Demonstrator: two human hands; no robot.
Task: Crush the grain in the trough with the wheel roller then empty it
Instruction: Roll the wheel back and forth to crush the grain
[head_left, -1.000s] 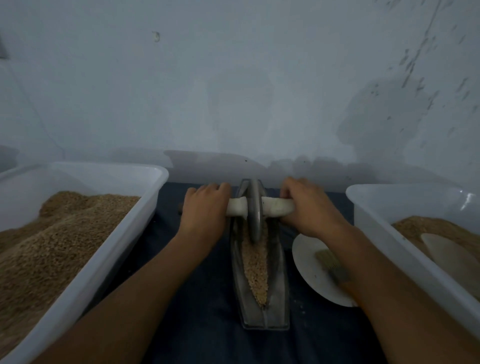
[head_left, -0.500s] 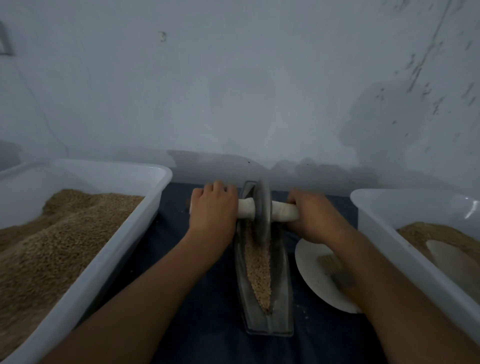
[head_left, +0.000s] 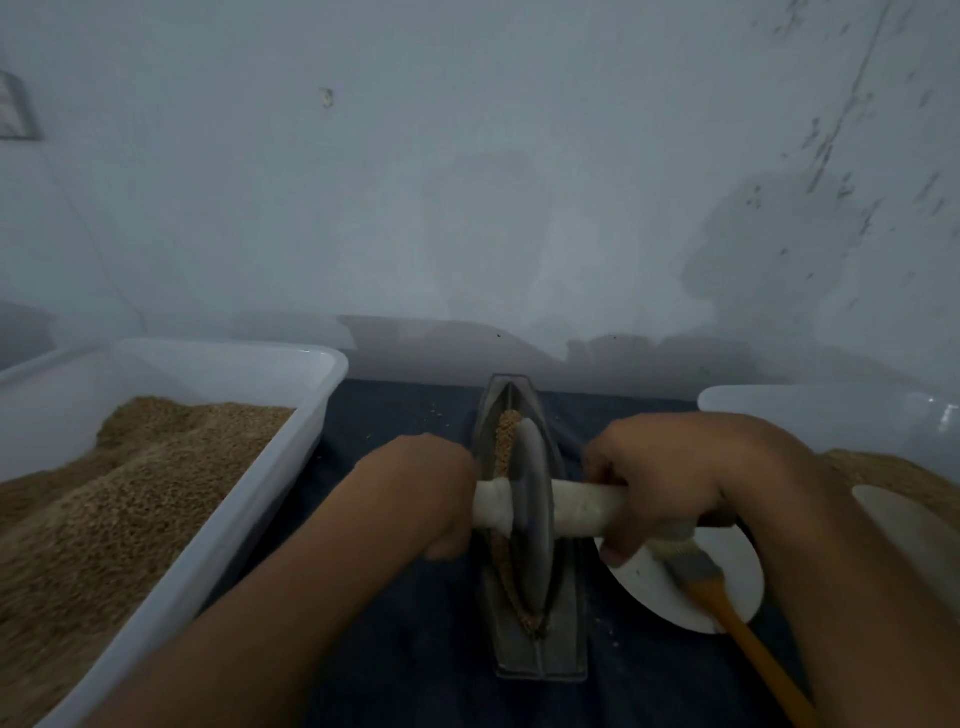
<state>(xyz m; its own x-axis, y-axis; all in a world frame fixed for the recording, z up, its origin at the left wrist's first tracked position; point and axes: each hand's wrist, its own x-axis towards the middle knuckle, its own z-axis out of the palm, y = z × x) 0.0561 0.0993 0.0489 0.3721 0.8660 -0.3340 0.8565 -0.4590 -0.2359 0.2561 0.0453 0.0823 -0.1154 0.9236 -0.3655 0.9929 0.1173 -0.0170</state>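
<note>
The trough lies on the dark tabletop with its long axis running straight away from the person. The wheel roller stands in it at mid-length, its axle crosswise. The left hand and right hand each wrap their fingers around 1 end of the axle, equally near. Grain shows ahead of the wheel, so the next stroke probably goes forward.

Dim bluish light, soft shadows on wall, edges blurred, wide-angle distortion.
</note>
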